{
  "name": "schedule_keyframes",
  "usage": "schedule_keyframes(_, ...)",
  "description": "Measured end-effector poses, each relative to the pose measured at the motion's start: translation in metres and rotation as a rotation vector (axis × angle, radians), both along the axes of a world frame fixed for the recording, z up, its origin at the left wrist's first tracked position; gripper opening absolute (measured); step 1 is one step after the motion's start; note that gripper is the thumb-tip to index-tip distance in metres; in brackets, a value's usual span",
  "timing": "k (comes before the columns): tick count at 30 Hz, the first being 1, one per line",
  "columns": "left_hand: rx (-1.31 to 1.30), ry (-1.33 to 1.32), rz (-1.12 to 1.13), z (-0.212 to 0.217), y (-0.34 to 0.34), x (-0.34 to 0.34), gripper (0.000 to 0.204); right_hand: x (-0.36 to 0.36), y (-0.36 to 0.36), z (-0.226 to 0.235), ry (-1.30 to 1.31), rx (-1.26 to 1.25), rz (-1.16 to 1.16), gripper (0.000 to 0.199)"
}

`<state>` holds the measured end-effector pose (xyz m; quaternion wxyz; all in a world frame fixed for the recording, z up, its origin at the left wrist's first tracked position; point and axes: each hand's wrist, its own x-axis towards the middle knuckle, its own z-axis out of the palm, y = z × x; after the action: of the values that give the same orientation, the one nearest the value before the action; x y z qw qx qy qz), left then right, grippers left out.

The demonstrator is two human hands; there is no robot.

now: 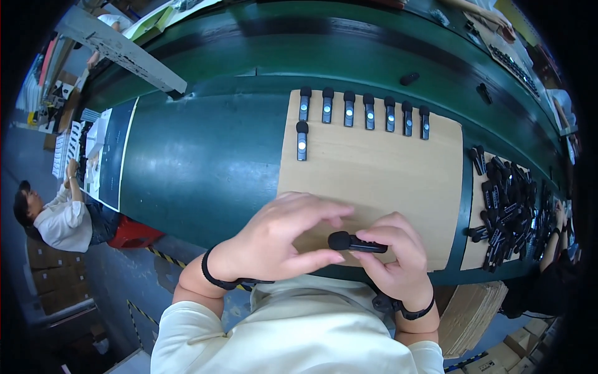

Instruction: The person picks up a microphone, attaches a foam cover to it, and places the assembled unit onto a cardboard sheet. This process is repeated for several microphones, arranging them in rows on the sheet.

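Between finger and thumb, my right hand [402, 252] grips a small black wireless microphone [339, 241] with a round foam cap pointing left. My left hand [271, 230] is beside the foam cap, fingers and thumb apart, holding nothing; its thumb tip lies just below the microphone, and I cannot tell whether it touches. Both hands are over the near edge of a brown cardboard sheet [374, 165]. Along the sheet's far edge stands a row of several similar microphones [349, 113], each with a lit white spot. One more lit microphone [302, 146] lies below the row's left end.
A heap of black microphones [507, 206] lies on another cardboard piece to the right. Two dark pieces [409, 78] rest farther back on the green bench [199, 162]. A pale post [124, 50] stands at far left. People work at both sides; stacked cardboard [470, 315] is lower right.
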<state>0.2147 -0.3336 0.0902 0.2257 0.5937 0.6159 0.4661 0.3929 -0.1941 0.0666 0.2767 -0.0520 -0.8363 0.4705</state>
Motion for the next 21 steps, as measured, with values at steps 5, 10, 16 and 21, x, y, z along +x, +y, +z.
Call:
schedule_keyframes(5, 0.044, 0.044, -0.056, -0.002, -0.001, 0.009, 0.032, -0.002, -0.007, 0.004, 0.023, -0.007, -0.033, 0.031)
schedule_keyframes(10, 0.153, 0.080, -0.011, -0.005, 0.000, 0.012, 0.028, -0.001, -0.010, 0.002, 0.089, -0.077, -0.042, 0.035)
schedule_keyframes(16, 0.163, 0.130, -0.010, -0.004, 0.002, 0.015, 0.026, 0.001, -0.007, 0.001, 0.119, 0.017, -0.021, 0.030)
schedule_keyframes(21, 0.177, 0.133, -0.008, -0.005, 0.006, 0.014, 0.026, 0.003, -0.005, 0.001, 0.113, -0.010, -0.016, 0.030)
